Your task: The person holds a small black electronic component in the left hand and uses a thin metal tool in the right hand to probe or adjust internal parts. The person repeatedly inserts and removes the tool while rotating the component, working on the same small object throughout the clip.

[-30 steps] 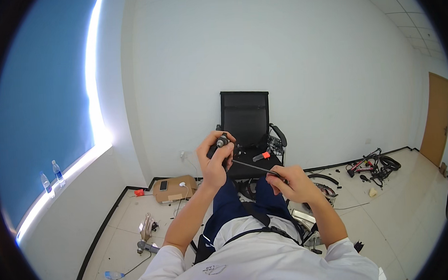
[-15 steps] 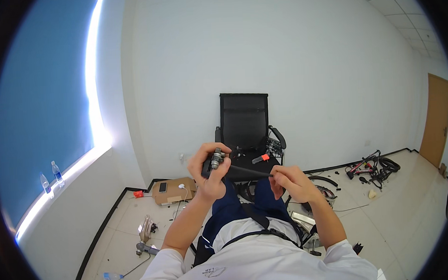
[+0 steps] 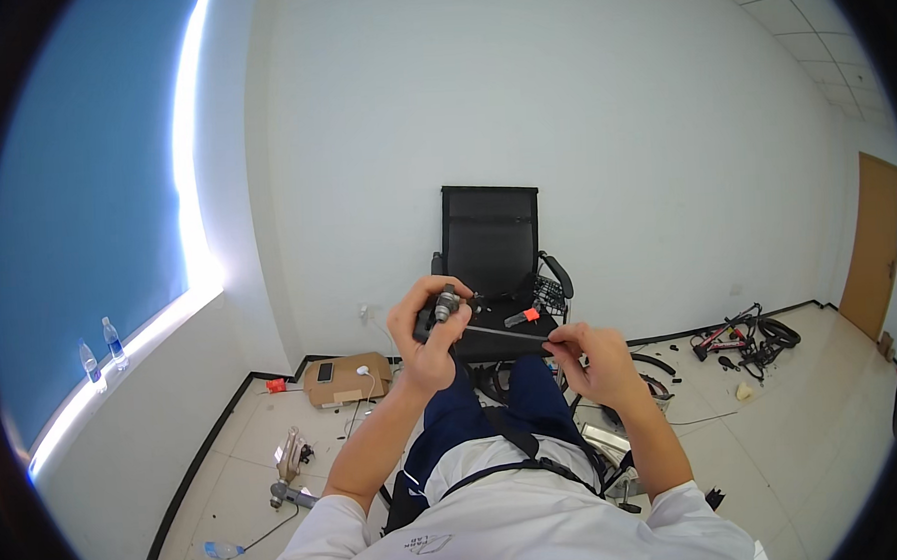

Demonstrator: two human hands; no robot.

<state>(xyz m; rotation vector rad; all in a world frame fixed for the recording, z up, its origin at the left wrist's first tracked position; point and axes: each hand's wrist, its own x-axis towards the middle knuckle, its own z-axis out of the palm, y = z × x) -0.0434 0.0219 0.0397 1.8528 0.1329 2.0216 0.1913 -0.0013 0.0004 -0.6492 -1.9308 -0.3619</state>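
Thin black rod (image 3: 506,334) lies level, left hand (image 3: 426,343) to right hand (image 3: 592,362).

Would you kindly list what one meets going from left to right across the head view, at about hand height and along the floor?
Two water bottles on the sill → cardboard box → left hand gripping a small black and metal part → thin rod → right hand → pile of bicycle parts → brown door.

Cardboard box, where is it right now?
Head view: the cardboard box lies on the floor at the foot of the white wall, left of the black office chair, beyond the left hand.
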